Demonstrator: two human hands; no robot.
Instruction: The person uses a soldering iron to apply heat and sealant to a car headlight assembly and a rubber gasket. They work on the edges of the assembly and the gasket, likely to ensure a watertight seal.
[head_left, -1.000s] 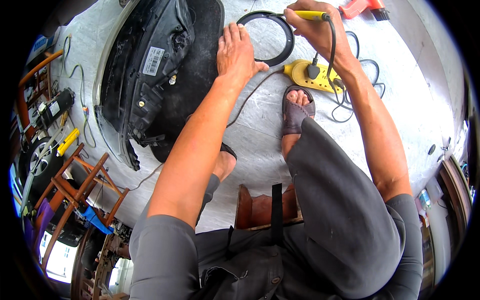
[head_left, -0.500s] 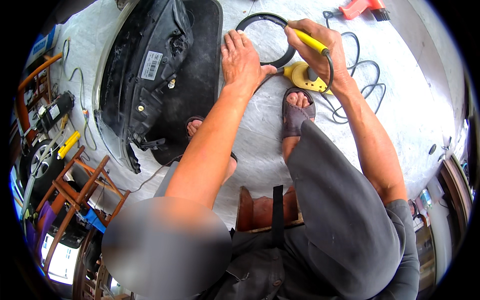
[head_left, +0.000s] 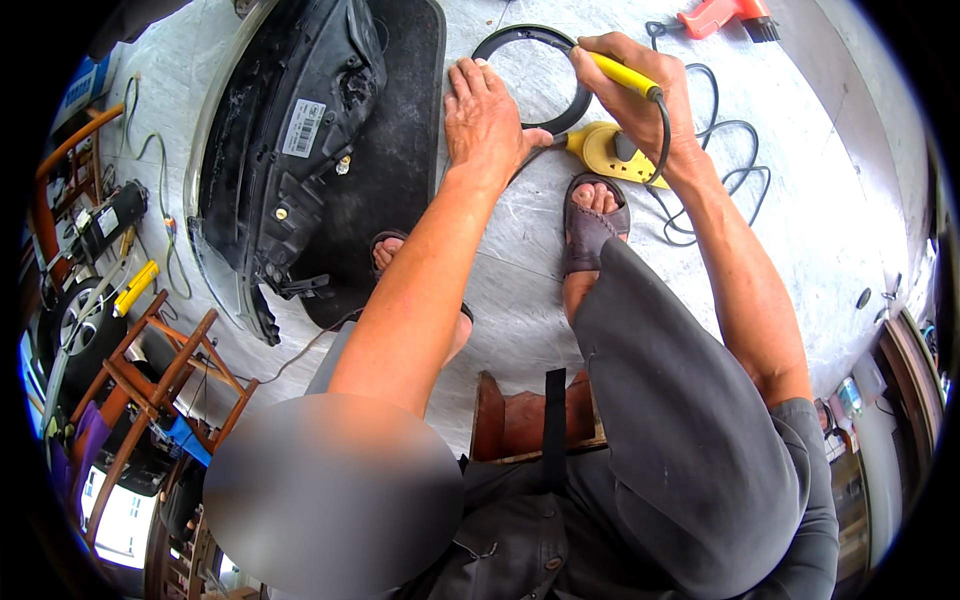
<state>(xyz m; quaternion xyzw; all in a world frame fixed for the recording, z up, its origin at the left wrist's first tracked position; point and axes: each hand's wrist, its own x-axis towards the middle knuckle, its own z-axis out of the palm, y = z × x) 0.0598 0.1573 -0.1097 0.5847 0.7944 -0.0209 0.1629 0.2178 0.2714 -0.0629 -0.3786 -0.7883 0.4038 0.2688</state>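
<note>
My left hand (head_left: 480, 120) lies spread at the left side of a black ring (head_left: 567, 113), its fingertips on the ring beside the edge of a dark mat (head_left: 402, 160). My right hand (head_left: 650, 105) is closed around a yellow pen-shaped corded tool (head_left: 625, 78), angled toward the ring's upper right; its tip is hard to make out at the fingers. A black headlight housing (head_left: 270, 150) with a clear rim lies on the mat at left. A yellow power strip (head_left: 598, 150) with a dark plug sits just below the ring.
An orange gun-shaped tool (head_left: 720, 18) lies at top right, near looped cables. My sandalled feet (head_left: 595, 225) are on the pale tiled floor (head_left: 510, 285). Wooden frames (head_left: 135, 375), a wheel and tools crowd the left edge. A low wooden stool (head_left: 498, 415) is beneath me.
Since a second ago my right hand has come slightly down and tilted the yellow tool from level to diagonal. My left hand has shifted a little down and right. The last half second shows little movement.
</note>
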